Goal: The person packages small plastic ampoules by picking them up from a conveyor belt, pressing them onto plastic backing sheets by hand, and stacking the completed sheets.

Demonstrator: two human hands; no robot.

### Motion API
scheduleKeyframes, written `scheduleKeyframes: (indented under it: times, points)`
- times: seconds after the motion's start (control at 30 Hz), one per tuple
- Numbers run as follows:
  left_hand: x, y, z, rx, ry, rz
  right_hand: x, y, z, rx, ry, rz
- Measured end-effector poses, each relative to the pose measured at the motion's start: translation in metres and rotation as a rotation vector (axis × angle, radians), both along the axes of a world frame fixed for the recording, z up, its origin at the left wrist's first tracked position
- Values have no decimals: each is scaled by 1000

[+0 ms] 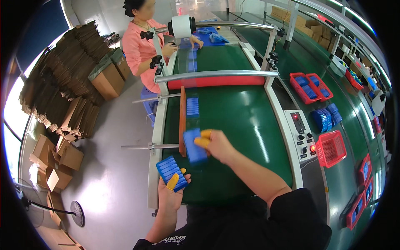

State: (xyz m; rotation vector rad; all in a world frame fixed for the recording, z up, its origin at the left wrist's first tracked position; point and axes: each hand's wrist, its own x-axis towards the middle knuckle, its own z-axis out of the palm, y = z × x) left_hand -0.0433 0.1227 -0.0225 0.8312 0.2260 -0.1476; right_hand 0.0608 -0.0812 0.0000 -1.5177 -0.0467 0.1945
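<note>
My left hand (171, 197), yellow covers on its fingers, is closed on a flat blue ribbed piece (168, 168) at the belt's near left side. To its right, my right hand (218, 146), also with yellow finger covers, grips a second blue flat piece (194, 146), smeared by motion, over the green conveyor belt (241, 129). That piece is right beside the orange-brown guide bar (182, 121). Farther along the same bar lies another blue ribbed piece (192, 107), flat on the belt.
A metal bar and red roller (225, 81) cross the belt, below a white film roll (181, 26). Beyond stands a person in pink (141, 41), hands at the belt. At right are a control panel (301, 135), a red basket (331, 149) and blue stacks (323, 120).
</note>
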Motion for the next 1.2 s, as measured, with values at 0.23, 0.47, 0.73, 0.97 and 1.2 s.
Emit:
scheduleKeyframes:
  times: [0.23,0.47,0.73,0.97,1.2]
  points:
    - [-5,-3,5,23,10,2,96,-3,-61,-432,-86,-266]
    - [-9,3,2,11,14,-3,98,17,-50,-766,-165,-272]
    - [-7,3,0,-96,7,-46,85,-5,-38,-813,-293,-406]
    - [2,0,6,-103,-39,-173,-19,-4,3,-325,-214,188]
    - [6,-16,-3,39,-84,-128,-50,13,-10,-174,-37,174]
